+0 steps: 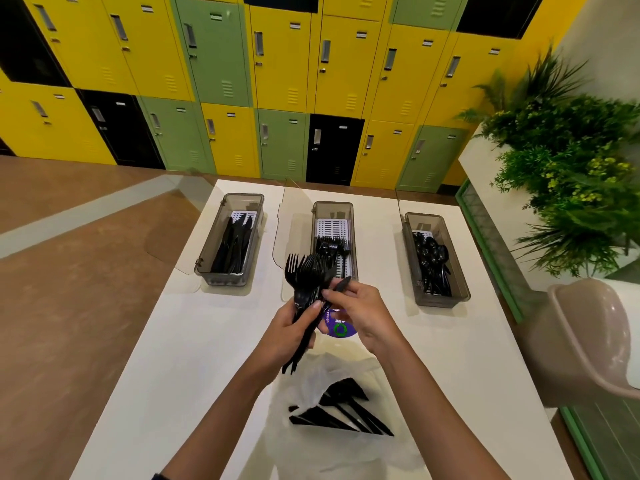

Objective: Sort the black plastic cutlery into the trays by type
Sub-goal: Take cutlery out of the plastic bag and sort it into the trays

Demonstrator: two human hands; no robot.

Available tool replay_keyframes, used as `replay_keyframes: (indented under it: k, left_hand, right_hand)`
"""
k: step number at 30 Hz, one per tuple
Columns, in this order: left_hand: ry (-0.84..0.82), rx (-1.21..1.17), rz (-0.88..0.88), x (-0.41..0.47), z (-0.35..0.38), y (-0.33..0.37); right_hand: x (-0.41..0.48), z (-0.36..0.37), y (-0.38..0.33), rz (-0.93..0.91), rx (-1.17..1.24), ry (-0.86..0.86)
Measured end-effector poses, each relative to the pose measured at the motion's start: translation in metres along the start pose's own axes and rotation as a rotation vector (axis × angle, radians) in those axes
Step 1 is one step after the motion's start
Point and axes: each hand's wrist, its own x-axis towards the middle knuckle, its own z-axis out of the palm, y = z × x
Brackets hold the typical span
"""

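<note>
A round purple sticker (pixel 341 329) with a green ring is seen on the white table (pixel 173 375), partly hidden by the hands; its white lettering is too small to be read. The small tags on the lockers (pixel 214 64) cannot be read either.

A bundle of forks (pixel 306 275), glossy black plastic with the prongs fanned upward, is gripped by the handles in the left hand (pixel 287 334), above the table just in front of the middle tray (pixel 349 211). A single black piece (pixel 337 285) is pinched between the thumb and fingers of the right hand (pixel 360 313), touching the bundle; its type cannot be told.

Three smoky clear trays are lined up across the far side of the table: knives (pixel 232 244) are held in the left tray (pixel 207 244), more forks (pixel 329 245) in the middle one, and spoons (pixel 433 261) in the right tray (pixel 460 271). More black cutlery (pixel 339 410) is seen inside a thin plastic bag (pixel 311 445) near the table's close edge.
</note>
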Motion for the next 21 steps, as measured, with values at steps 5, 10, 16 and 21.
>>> replay_keyframes:
  k: [5,10,16,21]
  left_hand:
    - [0.046,-0.001,0.005,-0.003,-0.035,0.000]
    - [0.168,-0.010,-0.030,-0.001,-0.083,-0.001]
    - [0.254,-0.083,-0.066,0.008,-0.143,-0.001]
    - [0.272,-0.129,-0.149,0.018,-0.190,-0.010]
  right_hand:
    - [0.013,0.038,-0.004,0.030,-0.093,-0.040]
    - [0.033,0.089,-0.007,0.031,-0.123,-0.107]
    - [0.076,0.142,-0.012,0.037,-0.145,-0.114]
    - [0.132,0.170,-0.026,-0.023,-0.198,0.026]
